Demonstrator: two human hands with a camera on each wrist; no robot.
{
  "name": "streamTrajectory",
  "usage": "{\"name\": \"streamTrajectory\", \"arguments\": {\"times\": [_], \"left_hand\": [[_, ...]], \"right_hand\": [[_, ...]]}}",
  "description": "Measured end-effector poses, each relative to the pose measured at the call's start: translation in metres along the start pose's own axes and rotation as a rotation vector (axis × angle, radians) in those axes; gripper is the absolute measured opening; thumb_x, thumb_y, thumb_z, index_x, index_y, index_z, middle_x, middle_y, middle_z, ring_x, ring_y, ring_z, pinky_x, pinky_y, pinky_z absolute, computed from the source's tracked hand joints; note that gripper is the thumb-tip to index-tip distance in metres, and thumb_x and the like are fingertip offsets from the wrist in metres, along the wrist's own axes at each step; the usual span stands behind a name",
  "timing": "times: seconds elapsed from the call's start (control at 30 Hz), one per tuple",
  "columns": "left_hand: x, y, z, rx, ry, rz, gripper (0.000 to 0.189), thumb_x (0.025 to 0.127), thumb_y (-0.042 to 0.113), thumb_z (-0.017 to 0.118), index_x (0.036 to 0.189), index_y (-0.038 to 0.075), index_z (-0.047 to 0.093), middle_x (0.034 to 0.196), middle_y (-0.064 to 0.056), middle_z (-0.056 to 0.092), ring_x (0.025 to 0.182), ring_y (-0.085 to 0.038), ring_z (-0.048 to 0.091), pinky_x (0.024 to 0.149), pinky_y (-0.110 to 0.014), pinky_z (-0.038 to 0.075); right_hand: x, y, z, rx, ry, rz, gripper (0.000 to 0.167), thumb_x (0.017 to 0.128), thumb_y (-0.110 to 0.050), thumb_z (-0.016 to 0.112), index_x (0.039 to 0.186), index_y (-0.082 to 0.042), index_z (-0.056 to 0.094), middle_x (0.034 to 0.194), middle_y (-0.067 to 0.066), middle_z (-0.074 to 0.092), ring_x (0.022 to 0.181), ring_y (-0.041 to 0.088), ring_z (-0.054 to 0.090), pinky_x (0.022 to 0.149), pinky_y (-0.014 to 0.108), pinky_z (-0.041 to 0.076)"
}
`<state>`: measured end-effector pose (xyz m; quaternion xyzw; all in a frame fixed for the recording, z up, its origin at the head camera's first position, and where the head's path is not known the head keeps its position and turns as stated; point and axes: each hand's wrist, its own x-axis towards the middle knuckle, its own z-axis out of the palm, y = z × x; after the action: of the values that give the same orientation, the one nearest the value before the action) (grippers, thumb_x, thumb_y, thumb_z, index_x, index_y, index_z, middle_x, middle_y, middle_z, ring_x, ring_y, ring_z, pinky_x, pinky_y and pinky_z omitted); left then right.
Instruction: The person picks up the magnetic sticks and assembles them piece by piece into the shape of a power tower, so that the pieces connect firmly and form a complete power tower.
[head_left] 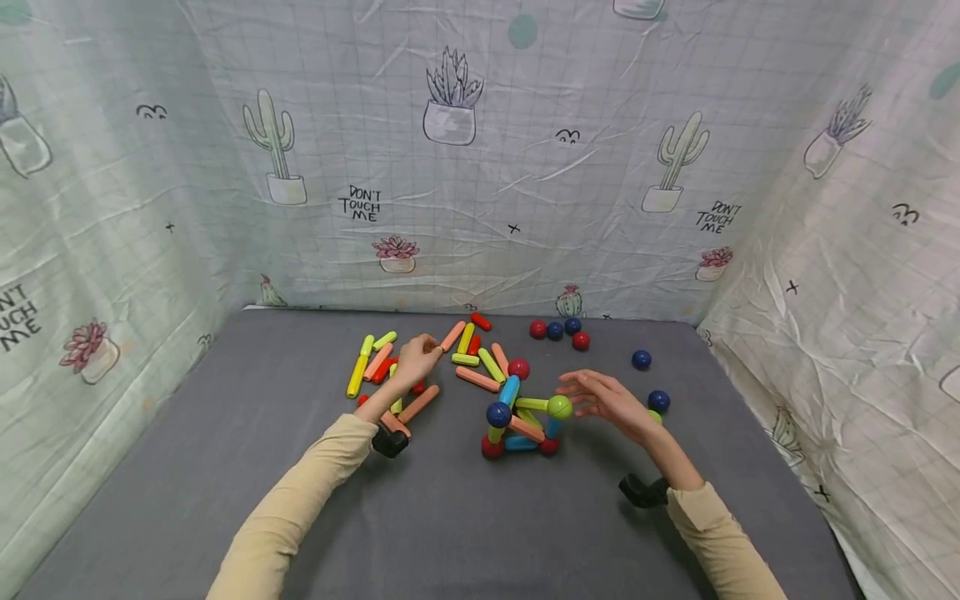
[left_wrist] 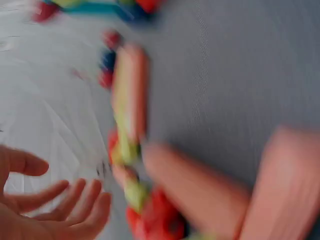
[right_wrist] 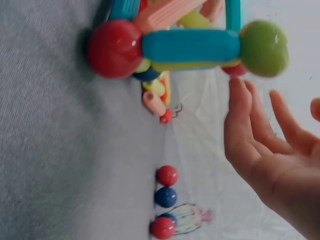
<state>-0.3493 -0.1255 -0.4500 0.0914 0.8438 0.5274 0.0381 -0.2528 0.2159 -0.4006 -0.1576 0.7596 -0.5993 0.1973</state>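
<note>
My left hand hovers above the scattered rods, its fingertips near one end of a peach rod. In the blurred left wrist view, the left hand has thumb and fingers apart with nothing between them. A frame built of rods and balls stands on the table, with a blue ball, a green ball and a lower blue rod. My right hand is beside its right side, fingers extended and holding nothing. In the right wrist view its fingertips are close to the green ball; contact is unclear.
Loose yellow rods, peach rods and red rods lie left of and behind the frame. Red balls and blue balls sit at the back right. A patterned cloth hangs behind the grey table.
</note>
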Motion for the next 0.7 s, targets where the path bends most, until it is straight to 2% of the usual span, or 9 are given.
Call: {"name": "streamTrajectory", "arguments": {"times": [0.1, 0.13, 0.17, 0.23, 0.37, 0.43, 0.53, 0.6, 0.7], "left_hand": [[0.008, -0.002, -0.004, 0.359, 0.136, 0.172, 0.027, 0.086, 0.014, 0.051, 0.108, -0.001, 0.057, 0.100, -0.019, 0.059, 0.085, -0.028, 0.057, 0.066, -0.037, 0.048], [0.005, 0.007, -0.006, 0.445, 0.132, 0.179, 0.027, 0.086, 0.008, 0.050, 0.109, -0.003, 0.056, 0.101, -0.022, 0.057, 0.086, -0.032, 0.056, 0.067, -0.040, 0.048], [0.005, 0.009, -0.006, 0.538, 0.138, 0.221, 0.026, 0.086, 0.006, 0.049, 0.109, -0.004, 0.056, 0.099, -0.023, 0.056, 0.084, -0.034, 0.055, 0.065, -0.041, 0.047], [0.006, 0.009, -0.006, 0.712, 0.152, 0.289, 0.025, 0.086, 0.006, 0.051, 0.109, -0.004, 0.057, 0.097, -0.023, 0.057, 0.081, -0.035, 0.055, 0.060, -0.042, 0.047], [0.006, 0.003, -0.004, 1.040, 0.090, 0.360, 0.028, 0.088, 0.017, 0.055, 0.111, 0.003, 0.058, 0.098, -0.018, 0.059, 0.087, -0.034, 0.055, 0.070, -0.046, 0.048], [0.007, -0.003, -0.002, 1.166, 0.051, 0.386, 0.031, 0.086, 0.024, 0.059, 0.111, 0.007, 0.059, 0.098, -0.015, 0.061, 0.090, -0.033, 0.055, 0.073, -0.048, 0.047], [0.005, -0.008, 0.000, 1.309, 0.009, 0.434, 0.028, 0.086, 0.025, 0.058, 0.108, 0.008, 0.060, 0.091, -0.013, 0.062, 0.085, -0.031, 0.056, 0.073, -0.048, 0.047], [0.004, -0.009, 0.002, 1.359, -0.009, 0.449, 0.026, 0.087, 0.020, 0.056, 0.110, 0.008, 0.061, 0.087, -0.014, 0.061, 0.081, -0.031, 0.055, 0.072, -0.047, 0.047], [0.004, -0.010, 0.004, 1.387, -0.044, 0.416, 0.028, 0.089, 0.012, 0.052, 0.117, 0.009, 0.057, 0.089, -0.015, 0.060, 0.083, -0.030, 0.055, 0.072, -0.045, 0.047]], "right_hand": [[-0.002, -0.004, 0.005, -0.027, 0.056, -0.080, 0.053, 0.095, -0.038, 0.034, 0.125, 0.005, 0.042, 0.124, 0.030, 0.048, 0.095, 0.008, 0.060, 0.080, 0.039, 0.049], [-0.003, -0.004, 0.006, -0.047, 0.078, -0.103, 0.050, 0.096, -0.037, 0.035, 0.123, 0.005, 0.044, 0.122, 0.030, 0.049, 0.094, 0.008, 0.060, 0.079, 0.038, 0.050], [-0.003, -0.005, 0.008, -0.068, 0.100, -0.126, 0.047, 0.096, -0.035, 0.036, 0.121, 0.003, 0.047, 0.120, 0.030, 0.050, 0.092, 0.007, 0.060, 0.077, 0.038, 0.050], [-0.004, -0.005, 0.012, -0.125, 0.136, -0.167, 0.041, 0.096, -0.031, 0.038, 0.118, 0.001, 0.050, 0.118, 0.029, 0.052, 0.091, 0.007, 0.058, 0.076, 0.036, 0.050], [-0.006, -0.006, 0.020, -0.232, 0.175, -0.212, 0.033, 0.095, -0.026, 0.041, 0.114, -0.002, 0.054, 0.115, 0.023, 0.054, 0.091, 0.008, 0.055, 0.074, 0.029, 0.049], [-0.008, -0.005, 0.023, -0.290, 0.187, -0.218, 0.030, 0.095, -0.024, 0.043, 0.113, -0.004, 0.055, 0.114, 0.019, 0.056, 0.092, 0.011, 0.055, 0.074, 0.027, 0.048], [-0.009, -0.005, 0.026, -0.362, 0.204, -0.215, 0.026, 0.093, -0.022, 0.045, 0.112, -0.007, 0.057, 0.112, 0.013, 0.058, 0.094, 0.016, 0.055, 0.075, 0.025, 0.048], [-0.011, -0.006, 0.027, -0.380, 0.206, -0.209, 0.024, 0.093, -0.020, 0.047, 0.111, -0.008, 0.057, 0.112, 0.012, 0.058, 0.096, 0.020, 0.055, 0.076, 0.027, 0.048], [-0.013, -0.011, 0.031, -0.385, 0.196, -0.198, 0.023, 0.092, -0.015, 0.047, 0.112, -0.006, 0.056, 0.112, 0.016, 0.058, 0.096, 0.025, 0.055, 0.075, 0.030, 0.049]]}}
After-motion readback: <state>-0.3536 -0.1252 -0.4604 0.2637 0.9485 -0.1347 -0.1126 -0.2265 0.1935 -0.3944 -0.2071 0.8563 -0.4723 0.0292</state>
